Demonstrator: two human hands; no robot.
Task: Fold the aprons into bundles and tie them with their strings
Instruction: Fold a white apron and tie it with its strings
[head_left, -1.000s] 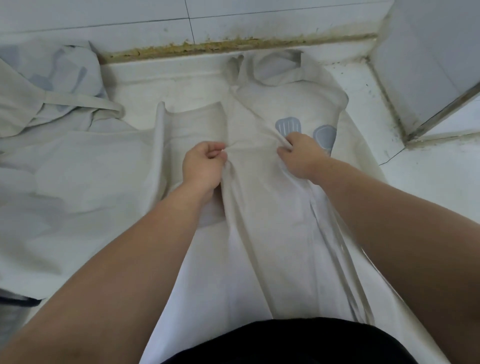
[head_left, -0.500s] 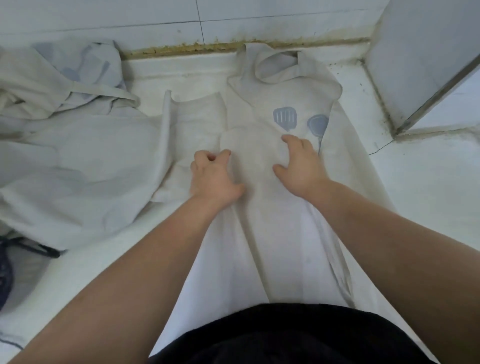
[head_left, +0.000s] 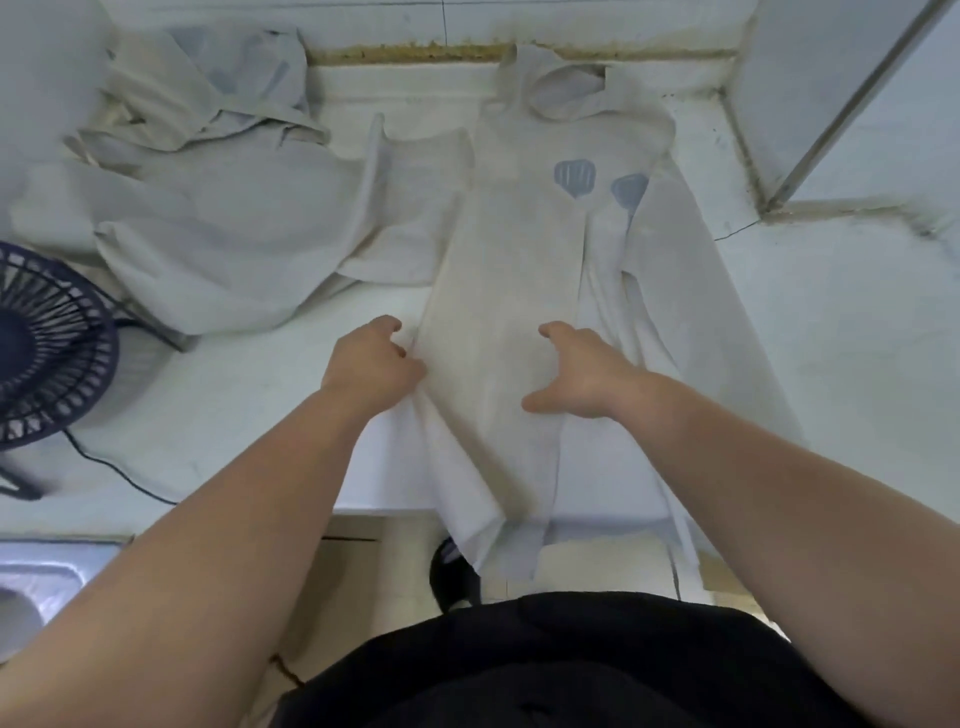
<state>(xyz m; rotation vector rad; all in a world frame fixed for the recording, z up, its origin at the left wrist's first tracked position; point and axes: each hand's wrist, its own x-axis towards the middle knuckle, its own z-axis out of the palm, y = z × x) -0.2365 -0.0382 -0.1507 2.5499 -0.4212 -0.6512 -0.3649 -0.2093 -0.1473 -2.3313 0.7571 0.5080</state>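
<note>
Apron (head_left: 509, 291) lay folded narrow on white counter (head_left: 234, 415), neck loop at 12 o'clock, hem hanging over the edge at 6 | left hand (head_left: 371, 366) curled, pinching its 9 o'clock edge | right hand (head_left: 582, 371) spread, pressing its 3 o'clock side, gripping nothing | crumpled apron heap (head_left: 223, 218) at 10 | fan (head_left: 47, 348) at 9

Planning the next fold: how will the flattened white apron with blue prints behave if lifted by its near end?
Likely floppy: the white cloth apron with blue prints droops over the white counter edge at its near end. Probably light, since its thin layers lie flat. Pushed, it may bunch, given its wrinkles.
</note>
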